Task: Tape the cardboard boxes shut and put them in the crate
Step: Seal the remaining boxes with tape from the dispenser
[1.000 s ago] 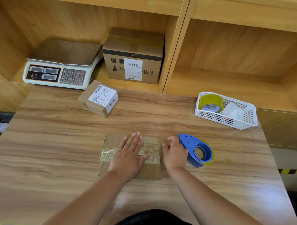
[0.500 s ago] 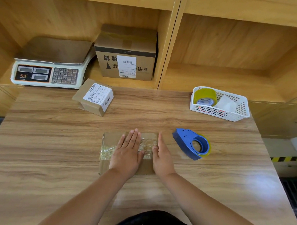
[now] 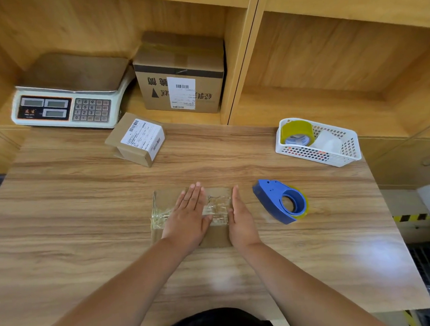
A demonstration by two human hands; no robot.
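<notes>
Left hand [image 3: 186,218] flat, fingers straight, pressing taped cardboard box [image 3: 166,202] on counter [image 3: 88,217]; right hand [image 3: 241,218] flat against box's right side; blue tape dispenser [image 3: 279,200] near

The scale [image 3: 66,105] has a keypad [image 3: 91,110] showing the digits 7 8 9, 4 5 6, 1 2 3 and 0; the red characters beside its displays are too small to read. The large cardboard box [image 3: 180,65] bears black Chinese characters printed upside down, a black triangle and a white shipping label [image 3: 182,92] with barcodes and unreadable fine print. The small cardboard box [image 3: 132,154] carries a barcode sticker [image 3: 142,137], its lines also unreadable
</notes>
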